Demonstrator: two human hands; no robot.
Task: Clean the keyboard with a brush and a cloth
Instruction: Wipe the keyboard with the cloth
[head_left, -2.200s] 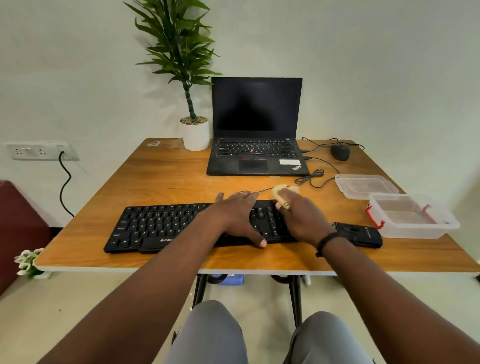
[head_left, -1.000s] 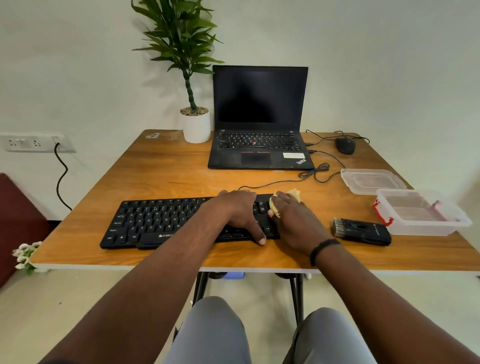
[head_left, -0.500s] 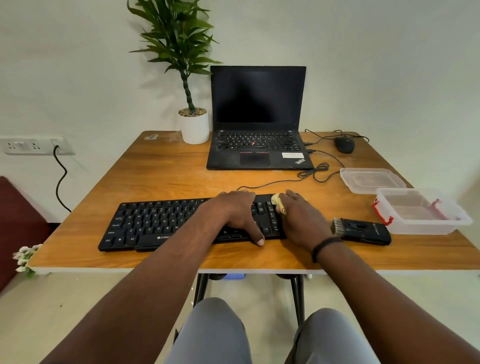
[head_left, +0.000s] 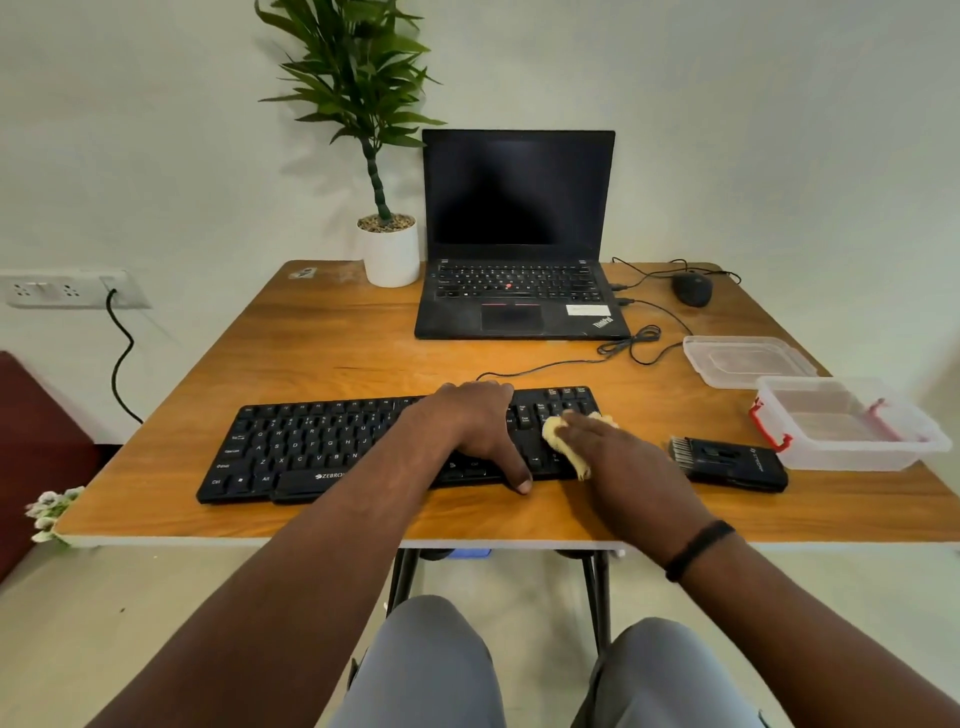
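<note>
Head view: cloth (head_left: 563, 442) under right hand (head_left: 610, 452).

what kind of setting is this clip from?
Most likely a home office or small desk workspace. A wooden table against a plain wall holds an open laptop with a wired mouse, an external keyboard and a potted plant; a wall socket strip sits beside it.

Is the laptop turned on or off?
Looks off or asleep. The laptop is open, but its screen is completely black, with nothing showing on it.
</note>
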